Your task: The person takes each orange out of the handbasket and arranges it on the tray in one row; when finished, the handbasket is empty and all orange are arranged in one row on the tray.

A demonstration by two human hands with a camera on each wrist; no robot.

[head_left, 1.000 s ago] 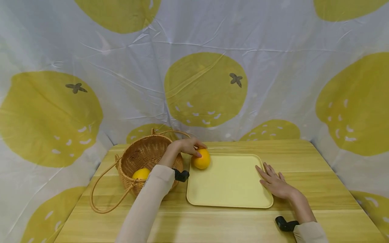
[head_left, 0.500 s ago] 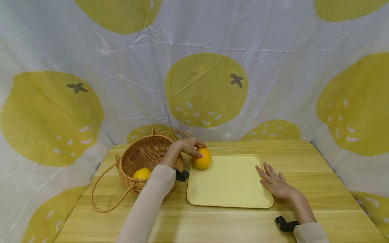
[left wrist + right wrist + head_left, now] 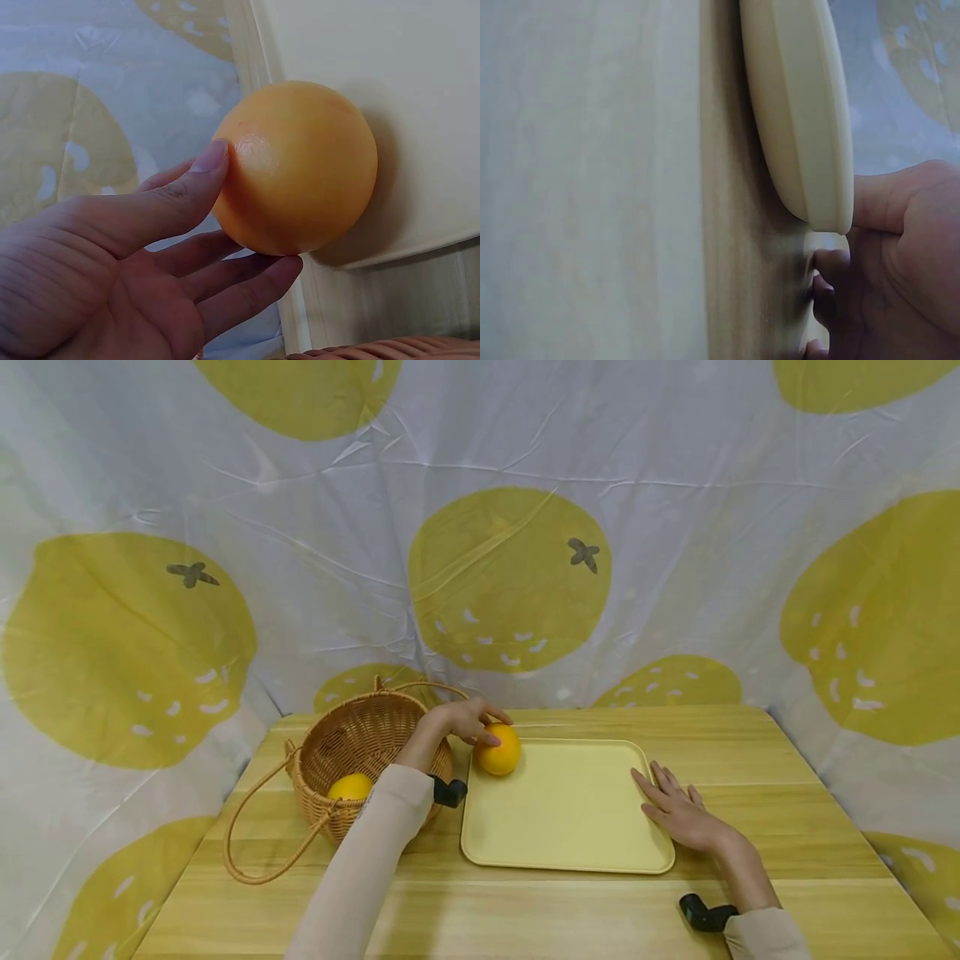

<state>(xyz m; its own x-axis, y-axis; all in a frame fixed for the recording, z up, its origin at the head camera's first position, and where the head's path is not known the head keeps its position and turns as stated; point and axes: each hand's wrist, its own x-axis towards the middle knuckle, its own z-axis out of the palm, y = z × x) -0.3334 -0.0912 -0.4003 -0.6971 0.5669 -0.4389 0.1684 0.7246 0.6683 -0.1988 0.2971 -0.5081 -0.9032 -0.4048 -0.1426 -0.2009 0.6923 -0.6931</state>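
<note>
In the head view my left hand (image 3: 463, 722) holds an orange (image 3: 502, 750) over the back left corner of a pale yellow tray (image 3: 570, 810). The left wrist view shows the thumb against one side of the orange (image 3: 300, 169) and the fingers bent along another. My right hand (image 3: 684, 814) lies at the tray's right edge, its fingers extended. In the right wrist view the thumb of the right hand (image 3: 911, 247) touches the tray rim (image 3: 832, 150), with the other fingertips partly hidden below it.
A wicker basket (image 3: 315, 777) stands left of the tray, under my left forearm, one handle drooping to the front left. Inside it lies a yellow-orange fruit (image 3: 350, 787), partly hidden by the rim. Behind the wooden table (image 3: 600, 914) hangs a lemon-print cloth (image 3: 675, 568).
</note>
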